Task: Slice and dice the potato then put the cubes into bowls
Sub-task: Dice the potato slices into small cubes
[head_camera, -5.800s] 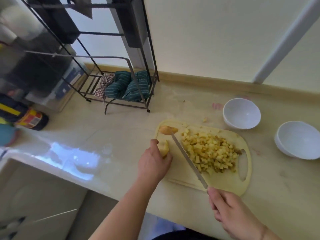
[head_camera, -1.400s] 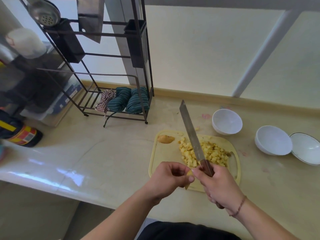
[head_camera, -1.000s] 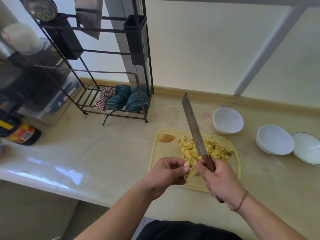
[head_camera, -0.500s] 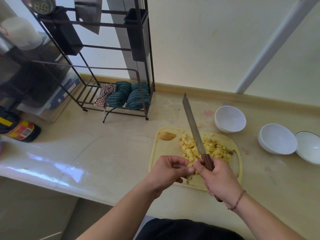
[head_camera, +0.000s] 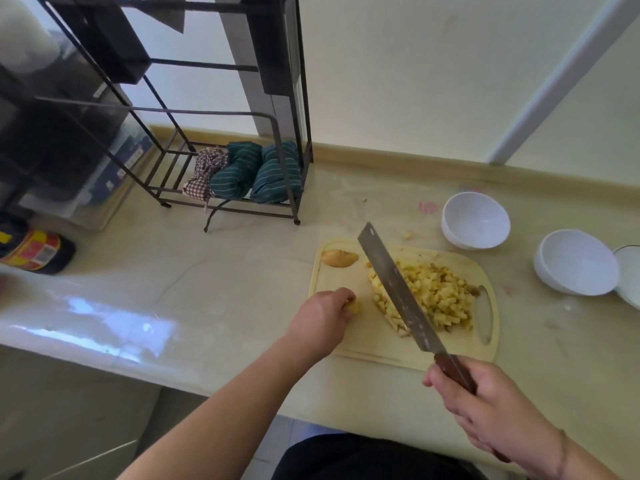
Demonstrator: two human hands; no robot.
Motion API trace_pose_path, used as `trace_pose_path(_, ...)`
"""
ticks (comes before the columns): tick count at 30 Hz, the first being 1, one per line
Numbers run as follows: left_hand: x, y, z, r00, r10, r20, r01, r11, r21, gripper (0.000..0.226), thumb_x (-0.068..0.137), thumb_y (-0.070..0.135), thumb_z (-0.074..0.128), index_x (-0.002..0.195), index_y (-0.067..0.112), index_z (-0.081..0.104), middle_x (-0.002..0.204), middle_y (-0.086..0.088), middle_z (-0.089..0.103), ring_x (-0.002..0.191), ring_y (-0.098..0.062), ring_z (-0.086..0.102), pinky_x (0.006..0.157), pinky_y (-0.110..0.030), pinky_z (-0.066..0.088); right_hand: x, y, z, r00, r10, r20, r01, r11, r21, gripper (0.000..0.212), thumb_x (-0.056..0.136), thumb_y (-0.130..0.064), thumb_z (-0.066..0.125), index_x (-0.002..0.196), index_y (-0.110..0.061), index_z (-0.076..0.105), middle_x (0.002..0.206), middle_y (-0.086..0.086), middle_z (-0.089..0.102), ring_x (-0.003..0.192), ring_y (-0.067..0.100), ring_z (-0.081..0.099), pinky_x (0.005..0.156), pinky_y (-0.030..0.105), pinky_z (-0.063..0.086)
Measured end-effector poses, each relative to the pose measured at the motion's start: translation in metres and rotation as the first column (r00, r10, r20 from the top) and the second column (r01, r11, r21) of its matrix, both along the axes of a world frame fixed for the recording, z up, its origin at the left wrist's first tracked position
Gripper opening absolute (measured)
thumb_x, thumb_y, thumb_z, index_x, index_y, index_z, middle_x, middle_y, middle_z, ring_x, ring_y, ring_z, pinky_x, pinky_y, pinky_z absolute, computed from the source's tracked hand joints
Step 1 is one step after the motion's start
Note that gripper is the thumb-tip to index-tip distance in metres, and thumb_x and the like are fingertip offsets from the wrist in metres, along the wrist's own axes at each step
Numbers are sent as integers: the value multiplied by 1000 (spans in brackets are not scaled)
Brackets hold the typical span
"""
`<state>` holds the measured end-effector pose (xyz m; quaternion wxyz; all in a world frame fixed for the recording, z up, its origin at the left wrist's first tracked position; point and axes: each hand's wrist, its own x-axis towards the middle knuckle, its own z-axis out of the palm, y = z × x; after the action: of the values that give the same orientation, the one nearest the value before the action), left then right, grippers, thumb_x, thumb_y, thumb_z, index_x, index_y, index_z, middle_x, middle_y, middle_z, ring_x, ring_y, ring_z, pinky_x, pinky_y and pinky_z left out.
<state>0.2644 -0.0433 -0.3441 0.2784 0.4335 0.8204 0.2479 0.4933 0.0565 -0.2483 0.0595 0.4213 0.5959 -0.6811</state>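
**Holding a potato piece on the board, knife lifted**

Gripping the brown handle of a long knife (head_camera: 398, 289) with curled fingers: right hand (head_camera: 485, 407), nearest the camera, at the near right edge of the table (head_camera: 225, 289). Blade slanting up and away to the left, over the left edge of the heap of potato cubes (head_camera: 429, 296); whether touching the cubes or held above them, cannot tell.

Reaching in from lower left: left hand (head_camera: 322, 320), fingers curled over a small potato piece (head_camera: 355, 308) and pressing it on the near left part of the cutting board (head_camera: 363, 337). Only the piece's right edge showing past the fingertips.

Lying on the pale yellow board: the cube heap, filling its middle and right side up to the handle slot; a skin-covered potato end (head_camera: 339, 258) at the far left corner, well apart from the left hand. Just beyond the board's far edge, one stray bit of potato on the table.

Standing farther right: white bowl (head_camera: 476, 220) beyond the board's far right corner, second white bowl (head_camera: 576, 261) to its right, both holding no cubes; a third white dish cut off by the frame edge beside it.

Sitting at the back left: black wire rack (head_camera: 207, 109) with rolled green striped cloths (head_camera: 256, 173) on its bottom shelf. Lying at the far left: a yellow-and-red labelled can (head_camera: 34, 247).
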Motion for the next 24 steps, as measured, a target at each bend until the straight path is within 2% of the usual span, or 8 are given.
trace_pose_path(2, -1, 0, -10, 966, -154, -209, 173, 982, 78, 23, 99, 16, 60, 117, 6, 70, 96, -14, 72, 88, -37, 66, 75, -41, 55, 11, -3, -7, 996, 80, 36, -83, 993, 81, 47, 83, -45, 65, 91, 1, 60, 53, -2, 37, 40, 10, 30, 38, 19, 25)
trace_pose_path(4, -3, -3, -20, 913, -177, -368, 246, 958, 148, 23, 92, 20, 58, 99, 5, 75, 80, -12, 68, 68, -36, 64, 59, -41, 57, 17, -7, -15, 987, 144, 69, -154, 974, 165, 34, 85, -38, 65, 85, -5, 63, 51, -6, 40, 42, 4, 33, 41, 13, 28)
trace_pose_path(6, -4, -5, -28, 887, -148, -438, 252, 949, 189, 34, 93, 30, 50, 93, 8, 76, 84, -10, 66, 65, -34, 62, 57, -41, 56, 18, -10, -20, 986, 140, 89, -155, 970, 186, 26, 86, -35, 66, 80, -11, 64, 51, -7, 40, 44, 3, 33, 43, 13, 29)
trace_pose_path(9, -5, -12, -31, 896, -98, -433, 202, 958, 202, 40, 92, 40, 51, 102, 9, 74, 100, -10, 65, 75, -34, 62, 66, -42, 57, 14, -15, -28, 990, 84, 113, -105, 974, 199, 32, 82, -41, 64, 80, -9, 65, 53, -7, 40, 47, 4, 34, 44, 13, 28)
trace_pose_path(13, -2, -21, -39, 913, -87, -398, 206, 942, 266, 38, 91, 38, 60, 111, 8, 72, 105, -10, 64, 82, -32, 62, 73, -41, 57, 12, -13, -35, 986, 56, 154, -75, 990, 122, 37, 90, -33, 62, 88, 5, 59, 55, -2, 35, 41, 6, 28, 37, 13, 24)
trace_pose_path(17, 0, -22, -45, 937, -14, -350, 143, 927, 346, 33, 92, 30, 66, 117, 9, 71, 106, -9, 67, 86, -30, 63, 77, -40, 56, 11, -15, -35, 983, 90, 161, -118, 978, 172, 64, 76, -54, 58, 87, 9, 57, 52, -5, 35, 41, 4, 28, 39, 14, 25)
trace_pose_path(21, -3, -22, -45, 934, -20, -356, 175, 896, 409, 14, 90, 12, 74, 104, 8, 72, 106, -8, 71, 84, -30, 67, 71, -42, 56, 11, -21, -36, 989, 36, 144, -54, 990, 128, 73, 70, -59, 58, 90, 11, 54, 55, -2, 33, 44, 8, 28, 40, 16, 25)
trace_pose_path(24, -8, -19, -40, 951, 27, -307, 114, 895, 432, 12, 93, 12, 70, 100, 5, 74, 97, -7, 74, 81, -26, 67, 71, -39, 56, 11, -24, -39, 992, 6, 129, -19, 994, 105, 75, 68, -61, 58, 90, 11, 55, 54, -2, 32, 42, 7, 27, 39, 15, 24)
